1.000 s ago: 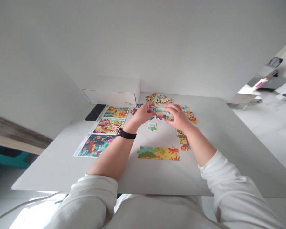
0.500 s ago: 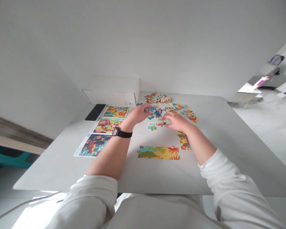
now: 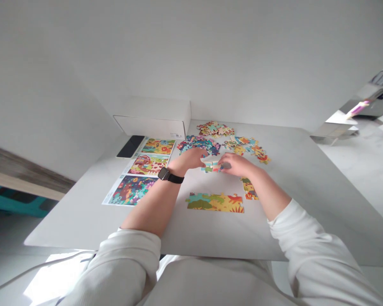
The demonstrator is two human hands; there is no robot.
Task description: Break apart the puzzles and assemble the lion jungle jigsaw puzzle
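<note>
My left hand (image 3: 190,158), a black watch (image 3: 169,175) on its wrist, lies at the near edge of a heap of jigsaw pieces (image 3: 199,145), fingers curled toward it. My right hand (image 3: 233,165) reaches left, its blurred fingertips at a small cluster of pieces (image 3: 211,167). Whether either hand grips a piece is hidden. Two joined puzzle sections lie nearer me: a long strip (image 3: 215,202) and a short one (image 3: 249,190). More loose pieces spread behind my right hand (image 3: 245,146) and at the far side (image 3: 215,129).
Three printed picture cards (image 3: 148,165) lie in a column left of the pieces, beside a black phone (image 3: 130,146). A white box (image 3: 153,121) stands at the far left corner of the pale table (image 3: 290,204). A white cable (image 3: 41,267) runs below the near left.
My hands were together over the central pieces a second ago. They have since parted, and that group now lies spread out. My right hand has returned to the small cluster, and the view has shifted slightly.
</note>
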